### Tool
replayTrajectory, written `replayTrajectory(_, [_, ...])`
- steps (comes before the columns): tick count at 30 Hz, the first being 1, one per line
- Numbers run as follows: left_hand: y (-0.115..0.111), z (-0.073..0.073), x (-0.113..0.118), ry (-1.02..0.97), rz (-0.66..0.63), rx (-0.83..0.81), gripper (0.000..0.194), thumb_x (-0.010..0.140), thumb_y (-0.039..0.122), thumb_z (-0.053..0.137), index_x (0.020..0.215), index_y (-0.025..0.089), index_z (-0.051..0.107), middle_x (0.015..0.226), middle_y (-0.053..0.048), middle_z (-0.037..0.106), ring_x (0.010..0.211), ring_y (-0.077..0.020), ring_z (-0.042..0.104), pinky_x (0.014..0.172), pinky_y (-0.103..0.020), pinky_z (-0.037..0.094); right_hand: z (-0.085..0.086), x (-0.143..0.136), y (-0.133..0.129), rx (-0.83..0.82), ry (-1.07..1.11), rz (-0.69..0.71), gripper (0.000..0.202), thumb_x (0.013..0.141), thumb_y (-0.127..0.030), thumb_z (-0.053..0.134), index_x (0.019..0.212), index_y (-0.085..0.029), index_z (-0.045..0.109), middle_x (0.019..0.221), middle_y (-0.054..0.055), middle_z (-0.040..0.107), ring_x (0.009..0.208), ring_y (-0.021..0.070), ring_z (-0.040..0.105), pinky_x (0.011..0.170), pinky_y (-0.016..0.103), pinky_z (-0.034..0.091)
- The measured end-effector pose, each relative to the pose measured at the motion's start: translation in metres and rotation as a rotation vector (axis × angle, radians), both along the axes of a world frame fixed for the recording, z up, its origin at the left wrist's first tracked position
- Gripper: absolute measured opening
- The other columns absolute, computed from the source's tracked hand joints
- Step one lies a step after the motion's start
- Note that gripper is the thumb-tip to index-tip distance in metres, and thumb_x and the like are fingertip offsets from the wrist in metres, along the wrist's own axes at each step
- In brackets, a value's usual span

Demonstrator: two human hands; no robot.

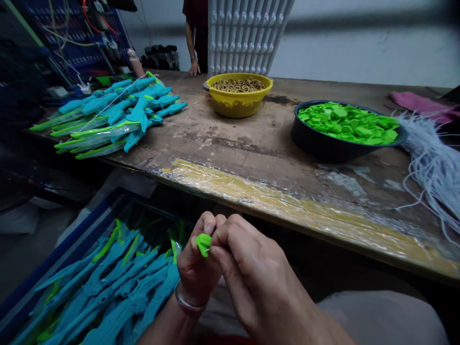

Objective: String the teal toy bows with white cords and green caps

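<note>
Here, hands (247, 258) meet at a ridged plastic piece (203, 244).

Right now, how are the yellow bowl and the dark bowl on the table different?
The yellow bowl holds gold-coloured rings, but the dark bowl holds bright green pieces. In the picture, the yellow bowl looks narrower and the dark bowl wider. The yellow bowl is farther left, the dark bowl farther right. Both stand on the table.

Head-worn view, facing forward and down, close to left hand (198, 269) and right hand (253, 268); workbench (247, 139) beyond
</note>
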State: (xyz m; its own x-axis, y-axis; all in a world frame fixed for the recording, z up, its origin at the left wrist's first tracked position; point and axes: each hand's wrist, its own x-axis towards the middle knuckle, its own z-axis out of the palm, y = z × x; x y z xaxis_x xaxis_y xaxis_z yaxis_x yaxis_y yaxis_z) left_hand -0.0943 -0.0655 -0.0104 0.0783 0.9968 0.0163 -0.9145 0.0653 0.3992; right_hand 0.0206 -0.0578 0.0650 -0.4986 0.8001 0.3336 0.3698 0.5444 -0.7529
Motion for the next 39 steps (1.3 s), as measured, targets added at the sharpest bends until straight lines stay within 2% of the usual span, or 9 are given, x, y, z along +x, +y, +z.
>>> replayTrajectory(5, [0.003,0.007,-0.003,0.064,-0.015,0.069,0.02,0.084,0.035,0.074,0.089,0.021,0.06,0.076,0.002,0.042,0.069,-0.0119,0.043,0.071,-0.022,0.044,0.003,0.005,0.007,0.052,0.097,0.064,0.016,0.1,-0.009,0.048,0.089,-0.018,0.057,0.083,0.002,0.057,0.07,0.0129,0.056,0.062,0.023,0.047])
replayTrajectory(11, [0.006,0.006,-0.008,0.12,-0.096,0.112,0.015,0.086,0.028,0.074,0.089,0.019,0.063,0.081,0.001,0.051,0.071,-0.0102,0.048,0.069,-0.019,0.043,0.006,0.019,0.019,0.122,0.052,0.112,0.015,0.102,-0.012,0.051,0.09,-0.02,0.056,0.077,-0.002,0.052,0.064,0.01,0.052,0.056,0.02,0.041])
replayTrajectory(16, [0.006,0.01,-0.011,0.18,-0.118,0.094,0.015,0.088,0.03,0.074,0.091,0.019,0.064,0.083,0.0,0.053,0.075,-0.0112,0.052,0.069,-0.019,0.045,0.001,0.03,0.028,0.164,0.011,0.181,0.017,0.105,-0.017,0.049,0.089,-0.021,0.053,0.073,-0.004,0.052,0.06,0.0092,0.048,0.053,0.021,0.036])
replayTrajectory(21, [0.007,0.011,-0.01,0.183,-0.119,0.058,0.012,0.087,0.025,0.074,0.091,0.019,0.064,0.084,0.0,0.056,0.076,-0.0105,0.053,0.071,-0.018,0.045,-0.007,0.033,0.032,0.214,0.018,0.23,0.014,0.102,-0.01,0.047,0.097,-0.021,0.055,0.078,-0.002,0.052,0.063,0.0096,0.047,0.054,0.022,0.034])
replayTrajectory(24, [0.009,0.01,-0.009,0.201,-0.105,0.009,0.011,0.088,0.025,0.073,0.09,0.018,0.064,0.084,0.001,0.056,0.075,-0.0098,0.053,0.073,-0.018,0.045,-0.012,0.032,0.033,0.321,-0.071,0.198,0.017,0.103,-0.01,0.042,0.104,-0.017,0.057,0.078,-0.001,0.05,0.061,0.011,0.043,0.051,0.024,0.032])
replayTrajectory(27, [0.011,0.011,-0.008,0.24,-0.117,-0.079,0.011,0.091,0.026,0.07,0.096,0.017,0.064,0.091,-0.002,0.059,0.082,-0.0114,0.056,0.078,-0.02,0.047,-0.016,0.03,0.032,0.482,-0.212,0.135,0.027,0.105,-0.01,0.035,0.093,-0.015,0.059,0.073,0.0,0.049,0.058,0.0128,0.04,0.048,0.026,0.031])
replayTrajectory(32, [0.012,0.011,-0.004,0.295,-0.154,-0.16,0.012,0.094,0.025,0.067,0.104,0.02,0.064,0.09,0.0,0.062,0.078,-0.0087,0.058,0.074,-0.017,0.046,-0.029,0.03,0.03,0.579,-0.302,0.006,0.026,0.101,-0.005,0.034,0.094,-0.013,0.058,0.076,0.004,0.053,0.059,0.0153,0.044,0.048,0.026,0.039])
replayTrajectory(36, [0.016,-0.001,0.0,0.522,-0.072,-0.094,0.017,0.098,0.031,0.064,0.114,0.026,0.063,0.097,0.001,0.063,0.087,-0.0098,0.058,0.077,-0.017,0.046,-0.037,0.028,0.034,0.606,-0.434,-0.055,0.026,0.096,-0.001,0.034,0.095,-0.013,0.057,0.081,0.008,0.056,0.066,0.0193,0.049,0.054,0.029,0.044])
replayTrajectory(39, [0.02,-0.012,0.004,0.663,-0.049,-0.049,0.02,0.098,0.035,0.062,0.115,0.025,0.065,0.105,-0.002,0.065,0.102,-0.0151,0.058,0.086,-0.022,0.047,-0.034,0.026,0.043,0.688,-0.371,-0.129,0.022,0.095,-0.002,0.037,0.094,-0.015,0.055,0.079,0.007,0.054,0.07,0.0211,0.048,0.061,0.032,0.044])
